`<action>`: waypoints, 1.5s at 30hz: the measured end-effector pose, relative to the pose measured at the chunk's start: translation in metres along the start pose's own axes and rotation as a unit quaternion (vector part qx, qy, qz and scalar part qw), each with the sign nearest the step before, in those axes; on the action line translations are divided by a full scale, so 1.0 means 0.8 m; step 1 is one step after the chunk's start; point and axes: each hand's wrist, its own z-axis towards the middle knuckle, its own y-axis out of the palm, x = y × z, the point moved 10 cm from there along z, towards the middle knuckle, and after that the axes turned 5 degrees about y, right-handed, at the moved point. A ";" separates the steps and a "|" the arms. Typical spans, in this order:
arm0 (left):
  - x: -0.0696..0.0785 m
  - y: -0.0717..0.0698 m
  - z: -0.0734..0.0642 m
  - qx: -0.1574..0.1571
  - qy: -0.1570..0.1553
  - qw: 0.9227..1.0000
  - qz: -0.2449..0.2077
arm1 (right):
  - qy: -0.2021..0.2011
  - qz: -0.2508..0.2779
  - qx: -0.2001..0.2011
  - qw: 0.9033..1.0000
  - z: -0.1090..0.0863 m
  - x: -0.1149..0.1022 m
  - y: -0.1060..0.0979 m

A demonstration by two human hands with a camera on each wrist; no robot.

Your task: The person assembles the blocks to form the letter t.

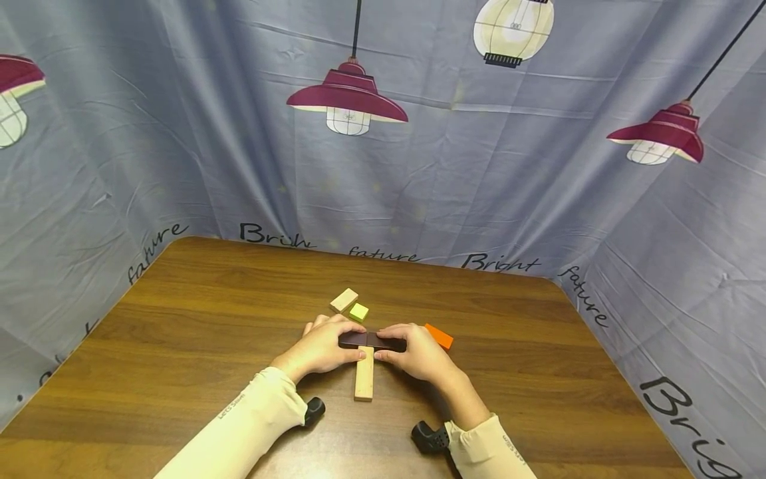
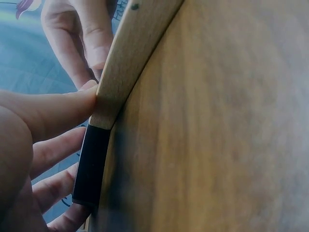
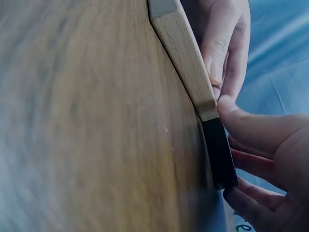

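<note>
Two dark brown blocks lie end to end across the table in the head view, the left one (image 1: 351, 340) meeting the right one (image 1: 385, 342). A pale wooden block (image 1: 364, 382) runs toward the person from their joint, forming a T. My left hand (image 1: 325, 344) holds the left dark block with its fingers at the far side, its thumb resting on the pale block's near-joint end. The right hand (image 1: 420, 352) grips the right dark block between fingers and thumb. In the right wrist view, its thumb touches the corner of the pale block (image 3: 186, 58).
Beyond the left hand lie another pale block (image 1: 344, 300) and a small yellow-green block (image 1: 359, 312). An orange block (image 1: 439, 336) sits just behind the right hand. The brown wooden table (image 1: 197, 319) ends at a grey-blue printed curtain (image 1: 443, 179).
</note>
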 end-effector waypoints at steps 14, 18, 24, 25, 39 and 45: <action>0.002 0.008 0.006 -0.012 0.001 1.000 0.015 | 0.021 -0.017 0.005 1.000 -0.003 0.000 0.001; 0.005 0.007 0.007 -0.014 0.006 1.000 0.023 | 0.028 -0.016 -0.003 0.999 -0.003 -0.001 0.001; 0.014 0.003 0.006 -0.018 0.020 0.999 0.029 | 0.040 -0.017 -0.015 0.999 -0.005 -0.002 0.002; 0.015 0.000 0.005 -0.015 0.024 0.999 0.030 | 0.042 -0.018 -0.018 0.999 -0.005 -0.002 0.002; -0.022 -0.056 0.037 0.062 -0.020 0.998 0.013 | 0.057 -0.020 -0.018 0.998 -0.008 -0.003 0.006; -0.044 -0.056 0.055 0.052 -0.059 0.996 -0.039 | 0.055 -0.021 -0.019 0.998 -0.005 -0.005 0.006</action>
